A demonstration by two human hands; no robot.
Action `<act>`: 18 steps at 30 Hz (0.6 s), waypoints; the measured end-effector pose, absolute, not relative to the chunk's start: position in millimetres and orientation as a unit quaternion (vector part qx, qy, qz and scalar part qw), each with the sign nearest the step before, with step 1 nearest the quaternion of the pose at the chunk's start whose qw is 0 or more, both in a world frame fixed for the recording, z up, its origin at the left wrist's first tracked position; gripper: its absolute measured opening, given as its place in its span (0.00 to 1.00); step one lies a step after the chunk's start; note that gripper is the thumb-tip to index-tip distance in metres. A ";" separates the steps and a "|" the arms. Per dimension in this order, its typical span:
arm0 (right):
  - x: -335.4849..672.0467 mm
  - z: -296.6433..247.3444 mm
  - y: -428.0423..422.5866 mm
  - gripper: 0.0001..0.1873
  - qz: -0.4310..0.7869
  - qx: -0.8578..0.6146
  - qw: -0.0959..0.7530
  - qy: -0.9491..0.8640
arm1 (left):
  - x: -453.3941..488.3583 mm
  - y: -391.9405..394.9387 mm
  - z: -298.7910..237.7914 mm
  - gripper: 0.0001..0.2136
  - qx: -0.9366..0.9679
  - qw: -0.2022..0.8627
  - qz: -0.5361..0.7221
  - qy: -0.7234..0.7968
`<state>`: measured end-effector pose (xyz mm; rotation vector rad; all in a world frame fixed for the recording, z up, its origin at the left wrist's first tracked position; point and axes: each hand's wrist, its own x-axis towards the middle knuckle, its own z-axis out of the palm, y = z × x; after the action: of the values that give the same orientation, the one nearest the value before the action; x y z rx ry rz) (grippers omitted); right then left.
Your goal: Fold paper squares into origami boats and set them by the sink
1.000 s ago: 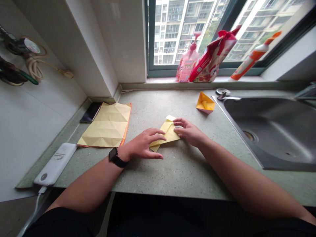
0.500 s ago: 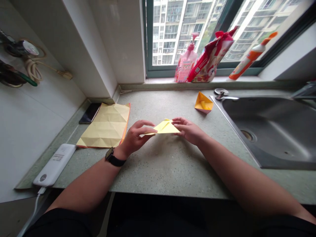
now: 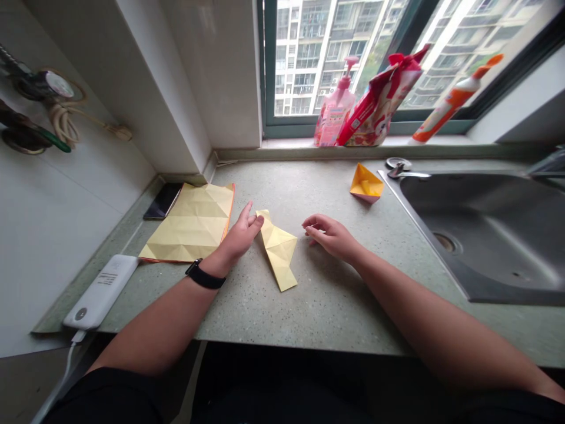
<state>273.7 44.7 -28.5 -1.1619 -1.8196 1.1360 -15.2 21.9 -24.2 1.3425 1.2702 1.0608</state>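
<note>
A folded yellow paper piece [image 3: 279, 252] lies lengthwise on the speckled green counter [image 3: 318, 306], its far end by my left hand. My left hand [image 3: 241, 235], with a black watch on the wrist, pinches that far tip between thumb and fingers, the index finger sticking up. My right hand [image 3: 331, 235] rests on the counter just right of the paper, not touching it, its fingers loosely curled and holding nothing.
A stack of creased yellow sheets [image 3: 190, 227] lies to the left, with a dark phone [image 3: 162, 200] behind it and a white power bank [image 3: 99, 291] near the front edge. A small orange folded paper [image 3: 366, 184] sits beside the steel sink [image 3: 485, 235]. Bottles and a red pouch [image 3: 379, 100] stand on the sill.
Both hands had lifted the folded paper off the counter. Now it lies flat, turned lengthwise; my right hand has let go and my left hand has shifted left to its far tip.
</note>
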 end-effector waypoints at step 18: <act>273.3 -40.5 42.4 0.12 0.190 -0.316 0.300 -0.880 | 11.9 -42.0 1.9 0.22 0.882 0.165 0.114 0.427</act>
<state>273.3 42.4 -40.5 -0.8397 -2.3344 0.5032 11.9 -42.0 1.9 2.5127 1.2167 0.3260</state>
